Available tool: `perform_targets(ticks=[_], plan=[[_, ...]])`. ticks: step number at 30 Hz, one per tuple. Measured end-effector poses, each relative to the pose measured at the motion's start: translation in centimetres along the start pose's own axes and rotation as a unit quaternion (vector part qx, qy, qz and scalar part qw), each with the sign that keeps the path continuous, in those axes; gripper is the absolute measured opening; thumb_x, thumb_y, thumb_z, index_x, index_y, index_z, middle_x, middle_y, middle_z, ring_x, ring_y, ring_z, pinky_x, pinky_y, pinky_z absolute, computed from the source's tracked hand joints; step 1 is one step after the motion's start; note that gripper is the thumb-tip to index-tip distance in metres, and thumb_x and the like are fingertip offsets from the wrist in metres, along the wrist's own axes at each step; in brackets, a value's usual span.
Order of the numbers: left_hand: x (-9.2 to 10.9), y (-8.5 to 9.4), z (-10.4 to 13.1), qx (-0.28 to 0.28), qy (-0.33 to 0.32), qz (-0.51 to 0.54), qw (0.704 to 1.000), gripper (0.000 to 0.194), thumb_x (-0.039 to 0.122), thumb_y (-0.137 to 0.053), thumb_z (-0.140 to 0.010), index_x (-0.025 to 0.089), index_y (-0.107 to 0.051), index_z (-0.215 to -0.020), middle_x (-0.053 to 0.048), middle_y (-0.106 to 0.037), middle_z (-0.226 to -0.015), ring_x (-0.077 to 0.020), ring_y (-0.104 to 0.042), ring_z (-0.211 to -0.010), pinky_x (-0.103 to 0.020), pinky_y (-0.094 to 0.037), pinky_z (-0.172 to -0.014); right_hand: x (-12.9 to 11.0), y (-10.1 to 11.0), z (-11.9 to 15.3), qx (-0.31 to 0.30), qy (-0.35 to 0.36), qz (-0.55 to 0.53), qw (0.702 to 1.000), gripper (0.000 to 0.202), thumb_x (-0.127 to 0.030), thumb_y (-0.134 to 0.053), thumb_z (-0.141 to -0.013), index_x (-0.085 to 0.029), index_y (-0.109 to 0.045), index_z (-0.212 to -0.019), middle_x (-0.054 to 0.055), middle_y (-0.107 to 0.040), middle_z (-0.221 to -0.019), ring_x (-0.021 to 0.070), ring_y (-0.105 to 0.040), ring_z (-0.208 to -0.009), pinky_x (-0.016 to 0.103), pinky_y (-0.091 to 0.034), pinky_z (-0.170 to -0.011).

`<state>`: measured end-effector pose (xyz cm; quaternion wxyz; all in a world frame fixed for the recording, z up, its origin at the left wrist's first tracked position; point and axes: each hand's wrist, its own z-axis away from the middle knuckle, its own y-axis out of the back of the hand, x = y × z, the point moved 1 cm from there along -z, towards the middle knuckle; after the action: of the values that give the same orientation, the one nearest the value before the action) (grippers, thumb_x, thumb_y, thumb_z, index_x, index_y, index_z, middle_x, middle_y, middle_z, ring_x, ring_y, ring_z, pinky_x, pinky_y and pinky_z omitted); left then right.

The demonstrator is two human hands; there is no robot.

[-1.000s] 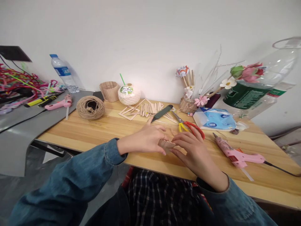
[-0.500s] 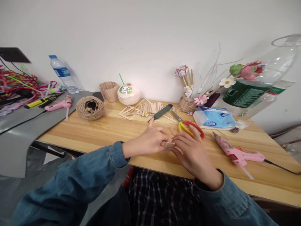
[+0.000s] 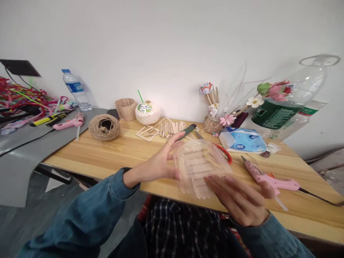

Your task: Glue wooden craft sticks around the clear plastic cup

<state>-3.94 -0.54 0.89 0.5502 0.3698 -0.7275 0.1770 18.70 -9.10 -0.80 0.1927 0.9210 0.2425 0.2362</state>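
A clear plastic container (image 3: pixel 185 152), blurred by motion, is raised over the front of the table with a row of wooden craft sticks (image 3: pixel 197 167) along its side. My left hand (image 3: pixel 158 163) grips its left edge between thumb and fingers. On the lower right, the fingertips of my right hand (image 3: pixel 239 197) touch the sticks; those fingers are stretched out and the thumb stands apart. Behind the container lie scissors with a red handle (image 3: pixel 227 156), mostly covered. A dark green-handled tool (image 3: pixel 188 131) rests just past my left fingertips.
A pink glue gun (image 3: pixel 268 179) lies at right, its cord trailing off. Loose sticks (image 3: pixel 168 129), a twine ball (image 3: pixel 104 127), a stick-covered cup (image 3: pixel 125 109) and a white coconut (image 3: pixel 147 114) stand behind. Tissues (image 3: pixel 243 139) and a large bottle (image 3: pixel 282 111) are back right.
The container has turned, so its stick-covered side and clear wall now face up toward me. My hands have spread apart, the right one shifting lower and to the right. The view has tilted slightly.
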Motion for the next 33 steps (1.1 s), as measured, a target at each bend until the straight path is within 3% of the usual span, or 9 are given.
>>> perform_targets(ticks=[3,6,10,13,16,20,25,30,33], plan=[[1.1,-0.6,0.5,-0.023,0.003,-0.047,0.999,0.112,0.051,-0.081,-0.052,0.031,-0.018,-0.142,-0.009,-0.010,-0.153,-0.0355,-0.012,-0.140,-0.054,-0.026,-0.109,-0.1,0.0,-0.3,0.022,0.031,0.029,0.999,0.025,-0.012,-0.047,-0.089,-0.025,-0.069,-0.091,-0.007,-0.073,-0.074,0.0065,-0.054,-0.108,0.023,-0.012,-0.113],[2.3,-1.2,0.9,-0.007,0.009,-0.109,0.994,0.102,0.039,-0.082,-0.057,0.030,-0.024,-0.140,-0.010,-0.018,-0.150,-0.0348,-0.020,-0.138,-0.054,-0.028,-0.108,-0.1,0.0,-0.5,0.017,0.033,0.020,0.999,0.026,-0.012,-0.044,-0.090,-0.022,-0.069,-0.090,-0.005,-0.073,-0.073,0.0056,-0.049,-0.114,0.023,-0.011,-0.113],[2.9,-1.8,1.1,0.032,0.009,-0.130,0.991,0.086,0.028,-0.075,-0.064,0.029,-0.027,-0.136,-0.010,-0.032,-0.141,-0.0299,-0.036,-0.130,-0.050,-0.035,-0.106,0.1,-0.1,-0.2,0.003,0.021,0.019,1.000,0.026,-0.012,-0.046,-0.089,-0.025,-0.068,-0.092,-0.007,-0.073,-0.081,0.0090,-0.056,-0.101,0.027,-0.015,-0.112],[2.9,-1.8,0.9,0.041,0.011,-0.138,0.989,0.087,0.025,-0.075,-0.062,0.028,-0.028,-0.135,-0.011,-0.034,-0.139,-0.0302,-0.037,-0.129,-0.048,-0.039,-0.104,0.3,0.0,-0.4,-0.028,0.068,0.022,0.997,0.026,-0.009,-0.049,-0.085,-0.028,-0.067,-0.089,-0.007,-0.072,-0.083,0.0121,-0.057,-0.091,0.031,-0.021,-0.109],[2.8,-1.6,0.9,0.043,0.012,-0.142,0.989,0.086,0.025,-0.075,-0.063,0.028,-0.028,-0.135,-0.011,-0.035,-0.138,-0.0298,-0.037,-0.129,-0.046,-0.041,-0.103,0.5,0.2,-0.8,-0.009,0.099,0.040,0.994,0.017,-0.012,-0.065,-0.076,-0.027,-0.066,-0.083,-0.003,-0.069,-0.077,0.0161,-0.053,-0.092,0.032,-0.030,-0.105],[2.8,-1.4,1.0,0.050,0.003,-0.151,0.987,0.085,0.024,-0.074,-0.064,0.027,-0.027,-0.135,-0.011,-0.035,-0.138,-0.0282,-0.037,-0.129,-0.046,-0.039,-0.105,0.8,-0.1,-0.7,0.042,0.036,0.068,0.996,0.043,-0.017,-0.078,-0.064,-0.029,-0.060,-0.101,0.003,-0.056,-0.093,0.0195,-0.048,-0.088,0.034,-0.046,-0.088],[3.0,-1.3,0.9,0.054,-0.010,-0.152,0.987,0.085,0.025,-0.074,-0.064,0.024,-0.027,-0.134,-0.012,-0.035,-0.138,-0.0279,-0.036,-0.131,-0.046,-0.031,-0.110,1.1,-0.7,0.2,0.108,-0.066,0.081,0.989,0.092,-0.023,-0.083,-0.057,-0.031,-0.033,-0.134,0.007,-0.041,-0.104,0.0210,-0.048,-0.084,0.035,-0.051,-0.073],[3.4,-1.7,0.8,0.051,0.006,-0.144,0.988,0.084,0.023,-0.074,-0.063,0.025,-0.027,-0.133,-0.011,-0.035,-0.138,-0.0292,-0.036,-0.131,-0.048,-0.033,-0.109,1.0,-1.2,0.5,0.109,-0.034,0.116,0.987,0.058,-0.017,-0.082,-0.058,-0.038,-0.057,-0.106,0.003,-0.037,-0.092,0.0234,-0.044,-0.098,0.034,-0.046,-0.083],[3.5,-1.9,0.9,0.044,0.006,-0.140,0.989,0.084,0.024,-0.074,-0.063,0.026,-0.027,-0.133,-0.011,-0.034,-0.138,-0.0293,-0.036,-0.130,-0.048,-0.034,-0.108,1.2,-1.8,0.5,0.140,0.016,0.125,0.982,0.047,-0.021,-0.082,-0.059,-0.040,-0.063,-0.097,0.004,-0.041,-0.091,0.0263,-0.041,-0.107,0.037,-0.045,-0.087]])
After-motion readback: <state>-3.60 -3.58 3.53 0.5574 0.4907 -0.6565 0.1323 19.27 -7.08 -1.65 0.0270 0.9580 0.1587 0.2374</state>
